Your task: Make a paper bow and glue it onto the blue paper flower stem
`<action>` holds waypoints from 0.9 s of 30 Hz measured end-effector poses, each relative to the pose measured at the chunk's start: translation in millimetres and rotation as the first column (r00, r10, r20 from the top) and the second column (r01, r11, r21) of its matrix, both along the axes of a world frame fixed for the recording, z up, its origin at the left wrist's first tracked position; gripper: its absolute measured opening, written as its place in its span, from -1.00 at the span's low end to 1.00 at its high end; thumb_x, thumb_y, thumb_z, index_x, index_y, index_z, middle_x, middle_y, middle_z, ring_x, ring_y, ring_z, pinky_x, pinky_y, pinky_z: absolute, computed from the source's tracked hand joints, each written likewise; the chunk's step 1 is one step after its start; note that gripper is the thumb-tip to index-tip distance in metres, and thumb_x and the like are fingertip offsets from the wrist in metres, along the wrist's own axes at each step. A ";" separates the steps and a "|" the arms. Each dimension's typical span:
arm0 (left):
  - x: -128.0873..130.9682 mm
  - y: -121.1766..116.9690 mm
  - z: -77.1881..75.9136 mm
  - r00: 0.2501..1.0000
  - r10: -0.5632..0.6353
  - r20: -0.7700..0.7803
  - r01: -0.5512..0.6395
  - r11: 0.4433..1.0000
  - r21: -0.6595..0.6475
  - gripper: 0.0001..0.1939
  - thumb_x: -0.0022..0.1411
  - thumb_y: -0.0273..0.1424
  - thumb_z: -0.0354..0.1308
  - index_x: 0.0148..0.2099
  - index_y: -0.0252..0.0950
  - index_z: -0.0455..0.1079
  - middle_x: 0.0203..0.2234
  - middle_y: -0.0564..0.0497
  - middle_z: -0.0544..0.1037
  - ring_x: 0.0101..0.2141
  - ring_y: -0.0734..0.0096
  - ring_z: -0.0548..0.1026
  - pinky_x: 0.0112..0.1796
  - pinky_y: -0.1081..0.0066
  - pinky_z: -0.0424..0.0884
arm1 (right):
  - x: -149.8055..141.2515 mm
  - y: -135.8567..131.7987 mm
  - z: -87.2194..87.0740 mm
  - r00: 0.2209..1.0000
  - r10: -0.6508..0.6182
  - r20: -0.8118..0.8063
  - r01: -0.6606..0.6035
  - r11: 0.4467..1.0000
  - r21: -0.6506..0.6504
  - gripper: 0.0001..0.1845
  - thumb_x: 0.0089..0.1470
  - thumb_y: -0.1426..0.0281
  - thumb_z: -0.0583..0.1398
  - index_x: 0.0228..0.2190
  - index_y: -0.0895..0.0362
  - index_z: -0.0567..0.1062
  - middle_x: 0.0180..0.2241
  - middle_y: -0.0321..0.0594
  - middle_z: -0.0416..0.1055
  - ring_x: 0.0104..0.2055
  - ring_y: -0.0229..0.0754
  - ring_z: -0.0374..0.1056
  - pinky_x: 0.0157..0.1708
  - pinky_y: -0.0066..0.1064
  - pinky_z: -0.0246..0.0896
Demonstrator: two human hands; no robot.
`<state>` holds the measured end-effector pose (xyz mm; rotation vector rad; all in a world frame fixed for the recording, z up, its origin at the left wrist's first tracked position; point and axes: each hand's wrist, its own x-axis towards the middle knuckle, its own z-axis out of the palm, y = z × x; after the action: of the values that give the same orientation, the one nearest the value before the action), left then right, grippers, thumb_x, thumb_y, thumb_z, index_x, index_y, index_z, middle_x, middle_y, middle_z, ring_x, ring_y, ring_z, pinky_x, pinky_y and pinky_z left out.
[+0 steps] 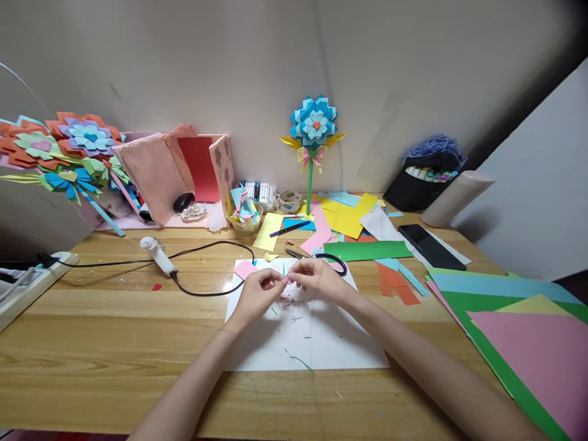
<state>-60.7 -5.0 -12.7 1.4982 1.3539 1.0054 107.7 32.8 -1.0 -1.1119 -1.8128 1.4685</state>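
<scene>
Pinched between the fingertips of both hands is a small pink paper piece [288, 280]; its exact shape is too small to make out. My left hand [261, 293] grips it from the left, and my right hand [316, 275] from the right. Below them lies a white sheet [294, 343] with colored marks and thin green scraps. A pink paper square [245, 269] rests by my left fingers. Just behind my right hand are scissors [337, 262] with black handles, partly hidden by it.
Upright at the back stands a blue paper flower [314, 122]. More paper flowers [87, 136] lean left beside a pink box [151, 177]. A white corded device [158, 257] lies left. Colored sheets [533, 343], a phone [432, 246] and a green strip [367, 250] lie right.
</scene>
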 end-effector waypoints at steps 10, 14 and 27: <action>-5.7 1.9 6.6 0.971 -0.076 0.228 0.114 0.981 -0.155 -0.72 0.03 -0.19 0.16 -0.44 -0.33 0.48 -0.53 0.01 0.50 -0.48 0.45 0.42 -0.40 0.49 0.30 | 3.6 -0.3 7.7 0.996 0.007 -0.090 -0.012 0.998 -0.060 -0.77 -0.11 0.27 0.22 -0.45 0.20 0.50 -0.48 -0.23 0.45 -0.46 -0.31 0.33 -0.42 -0.47 0.23; -7.6 1.7 5.8 0.957 -0.082 0.280 0.148 0.964 -0.223 -0.70 0.01 -0.18 0.18 -0.36 -0.32 0.52 -0.43 -0.04 0.56 -0.44 0.45 0.44 -0.37 0.49 0.32 | 4.4 -3.0 11.8 0.998 -0.022 -0.055 0.020 0.999 -0.046 -0.79 -0.13 0.31 0.23 -0.41 0.20 0.50 -0.46 -0.22 0.47 -0.40 -0.27 0.38 -0.42 -0.46 0.24; -7.9 -0.5 4.2 0.972 -0.096 0.214 0.150 0.957 -0.249 -0.69 -0.04 -0.16 0.22 -0.41 -0.32 0.53 -0.46 -0.08 0.57 -0.43 0.38 0.43 -0.37 0.45 0.32 | 0.8 -12.9 13.4 0.988 -0.149 -0.039 0.148 0.989 -0.029 -0.79 -0.22 0.42 0.25 -0.50 0.15 0.29 -0.56 -0.31 0.39 -0.49 -0.29 0.36 -0.51 -0.49 0.22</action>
<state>-68.6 -5.5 -8.6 1.2311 1.1839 0.8354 108.5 19.9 12.5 -1.1943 -1.6499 1.4209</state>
